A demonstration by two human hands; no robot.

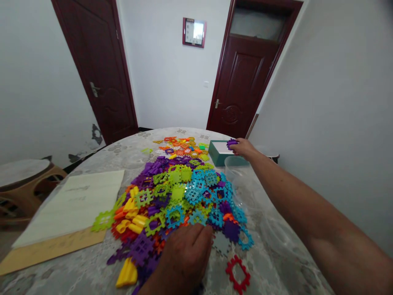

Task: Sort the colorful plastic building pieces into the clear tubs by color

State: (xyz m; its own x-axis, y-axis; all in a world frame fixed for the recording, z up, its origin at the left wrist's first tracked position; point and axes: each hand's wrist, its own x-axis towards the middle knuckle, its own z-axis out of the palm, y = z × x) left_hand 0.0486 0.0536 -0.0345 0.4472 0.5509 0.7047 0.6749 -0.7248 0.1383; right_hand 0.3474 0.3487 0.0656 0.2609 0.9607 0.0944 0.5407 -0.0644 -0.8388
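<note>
A large heap of plastic interlocking building pieces (178, 192) in green, blue, purple, yellow, orange and red covers the middle of the table. My right hand (245, 148) is stretched far forward, closed on purple building pieces (232, 143) above the green box (217, 157), whose inside looks white. At the heap's near edge, my left hand (188, 252) is closed with its back toward me. Whatever its curled fingers hold is hidden. A red frame-shaped piece (238, 274) lies to the right of that hand, and a yellow piece (127, 273) lies to its left.
Clear plastic containers (242, 188) stand right of the heap, under my right forearm. A pale paper sheet (73, 200) and a brown strip (55, 250) lie at left. Smaller orange pieces (181, 145) spread farther back. A stool (24, 172) stands beyond the table's left edge.
</note>
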